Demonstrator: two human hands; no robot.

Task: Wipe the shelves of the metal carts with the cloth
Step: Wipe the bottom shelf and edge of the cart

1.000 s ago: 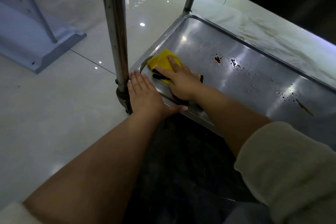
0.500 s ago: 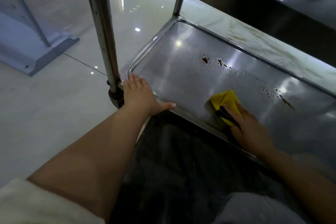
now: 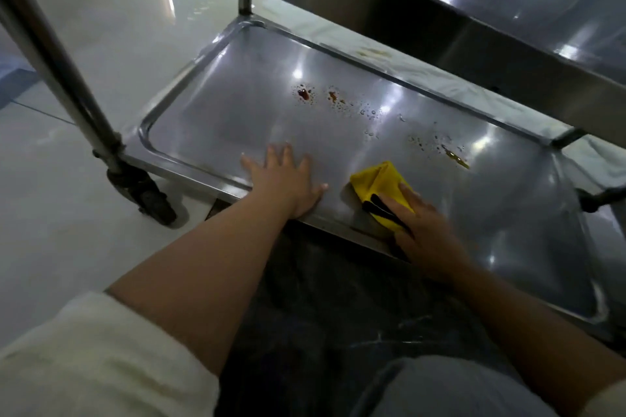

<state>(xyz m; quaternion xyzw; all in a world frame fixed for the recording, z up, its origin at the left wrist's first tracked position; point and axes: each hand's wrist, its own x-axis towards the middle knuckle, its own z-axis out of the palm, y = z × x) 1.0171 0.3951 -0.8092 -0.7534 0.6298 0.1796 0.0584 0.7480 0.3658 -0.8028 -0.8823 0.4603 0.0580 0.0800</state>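
Yellow cloth (image 3: 379, 184) lies near the lower shelf's (image 3: 237, 112) front rim, pressed flat under the right hand (image 3: 425, 230); left hand (image 3: 286, 179) rests spread at nine o'clock. Mid-wipe, apparently; next, sweep toward twelve o'clock stains (image 3: 305, 95).

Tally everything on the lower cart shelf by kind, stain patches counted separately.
Yellow cloth: 1
Hands: 2, left hand flat on the shelf, right hand pressing the cloth
Reddish-brown stain patches: 3
Total: 6
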